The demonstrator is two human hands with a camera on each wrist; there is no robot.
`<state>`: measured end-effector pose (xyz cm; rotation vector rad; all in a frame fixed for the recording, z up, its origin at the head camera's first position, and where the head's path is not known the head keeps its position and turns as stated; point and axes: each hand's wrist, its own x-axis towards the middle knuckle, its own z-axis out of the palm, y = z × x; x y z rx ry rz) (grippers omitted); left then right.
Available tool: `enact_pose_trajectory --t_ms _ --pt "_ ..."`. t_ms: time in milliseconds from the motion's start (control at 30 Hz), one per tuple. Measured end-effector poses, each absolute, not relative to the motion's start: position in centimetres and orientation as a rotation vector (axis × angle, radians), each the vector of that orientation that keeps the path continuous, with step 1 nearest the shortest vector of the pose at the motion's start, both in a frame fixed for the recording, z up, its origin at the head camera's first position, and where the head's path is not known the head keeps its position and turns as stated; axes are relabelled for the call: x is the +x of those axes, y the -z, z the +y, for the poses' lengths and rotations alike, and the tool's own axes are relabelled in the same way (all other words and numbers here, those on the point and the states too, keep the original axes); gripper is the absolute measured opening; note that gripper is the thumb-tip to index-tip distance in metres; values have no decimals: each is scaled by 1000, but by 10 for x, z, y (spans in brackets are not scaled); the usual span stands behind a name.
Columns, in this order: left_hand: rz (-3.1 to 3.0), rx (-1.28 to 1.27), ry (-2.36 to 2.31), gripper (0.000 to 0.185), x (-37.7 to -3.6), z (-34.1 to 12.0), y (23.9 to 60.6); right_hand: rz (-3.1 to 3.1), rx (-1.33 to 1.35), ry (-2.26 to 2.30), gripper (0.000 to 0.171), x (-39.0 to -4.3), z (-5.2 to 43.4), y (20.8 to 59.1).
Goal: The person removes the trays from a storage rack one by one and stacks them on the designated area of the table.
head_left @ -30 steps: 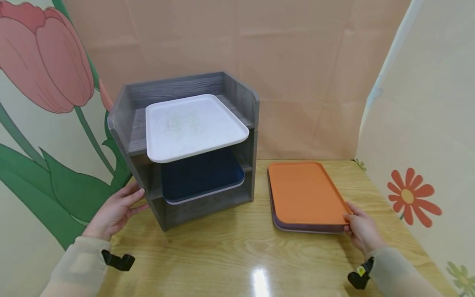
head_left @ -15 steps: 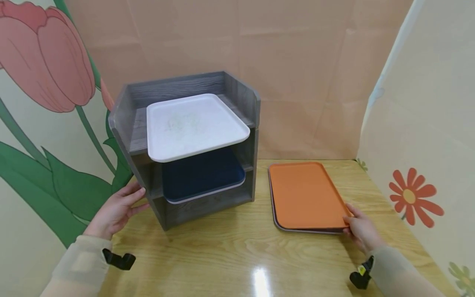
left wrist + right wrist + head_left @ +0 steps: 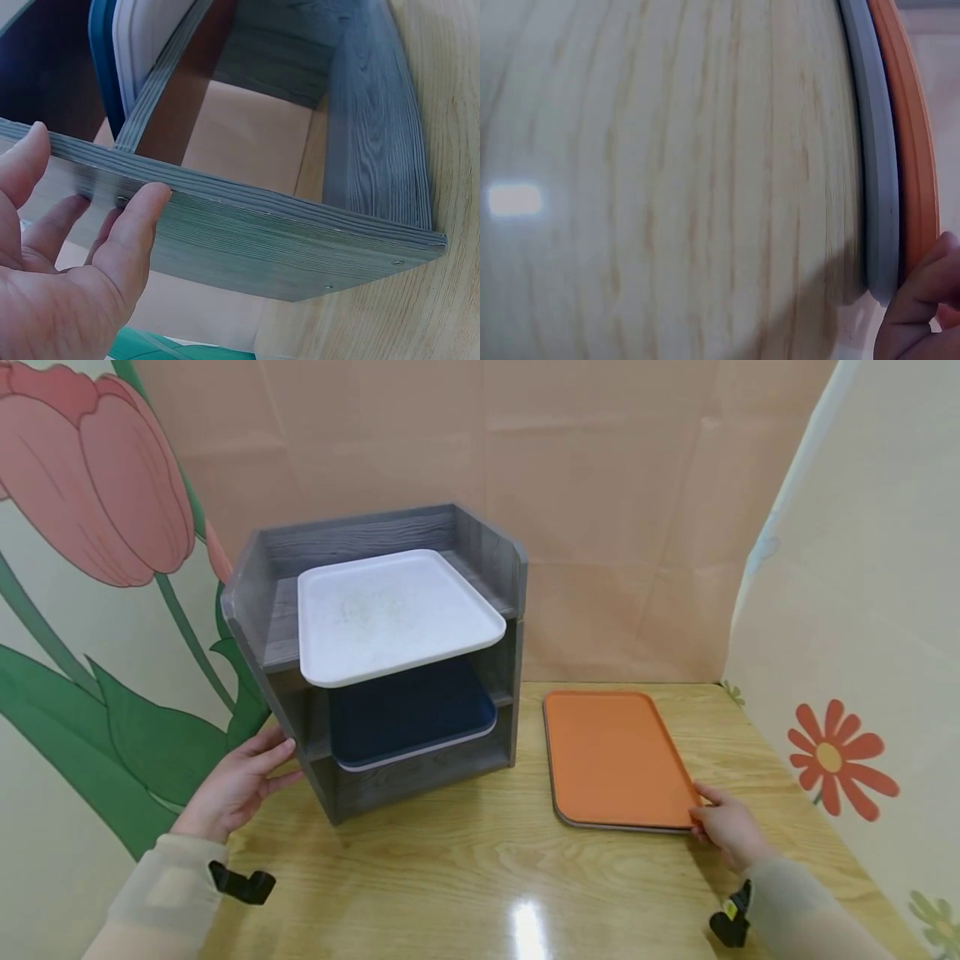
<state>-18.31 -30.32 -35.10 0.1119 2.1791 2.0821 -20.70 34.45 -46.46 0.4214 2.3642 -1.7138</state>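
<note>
Orange tray (image 3: pixel 611 756) flat on the wooden table (image 3: pixel 465 868), rt of the rack, stacked on a grey tray (image 3: pixel 622 824) — only the grey rim peeks out along the near and left edges. I've got the right hand (image 3: pixel 726 825) at the stack's near-right corner, fingertips (image 3: pixel 922 289) touching the rim there; wrist cam shows orange lip over grey lip, fingers bent at the corner, but I can't tell whether they actually pinch it. Left hand (image 3: pixel 234 783) is over on the left side of the grey wood-grain shelf rack (image 3: pixel 480 556), fingers (image 3: pixel 139 232) straight and laid against the side panel's edge, thumb apart, holding nothing. Rack has a white tray (image 3: pixel 393 614) on top, sticking out past the front, and a dark blue tray (image 3: pixel 408 714) on the middle shelf w/ a pale rim showing at its front. Bottom slot looks dark from the head cam. Backdrop: tulip print (image 3: pixel 97 477) on the left, orange daisy print (image 3: pixel 832 758) on the rt. Black wrist mounts (image 3: pixel 242 885) visible on both sleeves.
</note>
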Motion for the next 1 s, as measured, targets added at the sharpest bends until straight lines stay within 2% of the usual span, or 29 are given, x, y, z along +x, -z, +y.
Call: enact_pose_trajectory --t_ms 500,1000 --pt "2179 106 -2067 75 -183 -303 350 2488 488 1628 55 -208 343 468" --pt "2186 89 -2047 76 -182 -305 349 2662 399 1428 56 -205 343 430"
